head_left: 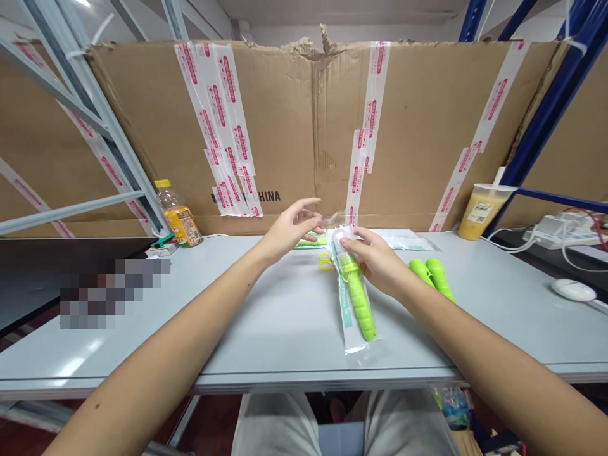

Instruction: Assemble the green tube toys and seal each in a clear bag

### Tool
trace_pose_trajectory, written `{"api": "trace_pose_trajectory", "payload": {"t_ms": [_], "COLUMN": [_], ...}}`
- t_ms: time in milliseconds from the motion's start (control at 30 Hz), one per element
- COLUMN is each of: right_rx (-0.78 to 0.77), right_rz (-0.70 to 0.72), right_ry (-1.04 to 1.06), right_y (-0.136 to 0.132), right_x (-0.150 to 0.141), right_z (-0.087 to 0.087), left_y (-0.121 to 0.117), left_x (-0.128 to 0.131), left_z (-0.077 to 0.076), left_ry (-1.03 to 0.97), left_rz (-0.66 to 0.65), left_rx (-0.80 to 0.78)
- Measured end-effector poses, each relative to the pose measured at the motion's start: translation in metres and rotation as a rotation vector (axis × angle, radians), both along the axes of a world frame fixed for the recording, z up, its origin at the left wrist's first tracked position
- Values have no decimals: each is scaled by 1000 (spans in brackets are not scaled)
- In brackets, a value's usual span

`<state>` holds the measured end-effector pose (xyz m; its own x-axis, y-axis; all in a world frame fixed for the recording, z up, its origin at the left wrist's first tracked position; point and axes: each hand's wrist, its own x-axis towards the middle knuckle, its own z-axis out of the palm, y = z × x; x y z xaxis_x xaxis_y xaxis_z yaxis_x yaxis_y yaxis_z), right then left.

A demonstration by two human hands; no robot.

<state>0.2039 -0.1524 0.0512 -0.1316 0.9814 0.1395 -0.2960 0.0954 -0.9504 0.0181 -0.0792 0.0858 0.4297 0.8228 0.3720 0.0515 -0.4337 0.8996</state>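
My right hand point(380, 259) pinches the upper part of a clear plastic bag point(349, 320) between thumb and fingers. Inside the bag is a bright green ribbed tube-shaped thing point(361, 304), along with a strip bearing teal print. The bag slants over the table, its lower end towards me. My left hand point(292, 231) is open with fingers apart, close to the bag's top left edge; whether a fingertip touches the film I cannot tell. Behind that hand lies another green item point(313, 240), partly hidden. Small yellow loops point(325, 261) like scissor handles show beside the bag.
Two green ribbed tubes point(439, 278) lie right of my right hand. A clear packet point(408, 240) rests at the back. A juice bottle point(183, 218) stands left, a drink cup point(479, 212) right, near a white mouse point(574, 290). A cardboard wall point(285, 126) closes the table's rear.
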Motion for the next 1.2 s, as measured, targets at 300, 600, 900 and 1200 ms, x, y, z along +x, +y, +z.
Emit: {"api": "trace_pose_trajectory", "payload": {"t_ms": [300, 600, 900, 1200], "right_rx": [-6, 40, 53, 104], "right_rz": [-32, -80, -199, -259], "right_ry": [-72, -192, -206, -238], "right_y": [11, 21, 22, 20], "right_x": [5, 20, 17, 13], "right_z": [-9, -10, -10, -12], "left_y": [-15, -22, -26, -31], "left_x": [23, 27, 33, 35], "left_z": [-32, -36, -38, -35], "left_ry": [-88, -108, -178, -172], "left_rz": [-103, -116, -25, 77], "left_rx": [-289, -357, -353, -369]}}
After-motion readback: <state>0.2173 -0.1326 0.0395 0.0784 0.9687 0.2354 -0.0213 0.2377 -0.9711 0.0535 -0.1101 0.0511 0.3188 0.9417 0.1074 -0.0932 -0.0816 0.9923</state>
